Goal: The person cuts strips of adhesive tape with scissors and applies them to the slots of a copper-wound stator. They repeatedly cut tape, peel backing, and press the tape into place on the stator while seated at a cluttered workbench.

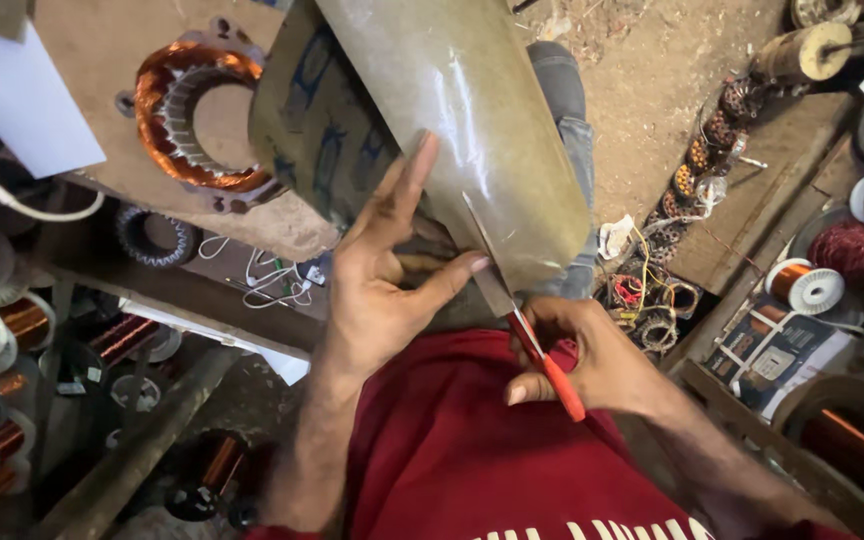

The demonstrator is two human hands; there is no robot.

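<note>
- Seen from the head camera, the person's left hand (382,275) steadies a large sheet of glossy olive-coloured insulating film (452,130), fingers spread, thumb and forefinger pinching the sheet's lower edge just beside the cut line.
- The right hand (582,360) is clenched around the red handles of a pair of scissors (517,320); the blades point up and away from the body, and their tips are already into the lower edge of the sheet.
- The sheet curves up in front of the person's chest, above the red shirt (472,450), and hides part of the workbench (82,60) behind it.
- A motor stator with copper windings (192,115) lies on the bench to the upper left, well apart from the hands.
- Spools of copper wire (2,330) fill shelves on the left; a white spool of copper wire (802,285) and a heap of small wound coils (652,290) lie on the right.
- As a judgement: a clean cut calls for the left hand keeping the sheet taut close to the blades, thumb clear of their path.
- Long, steady strokes with the blades square to the sheet should stop the slick film from folding between them.
</note>
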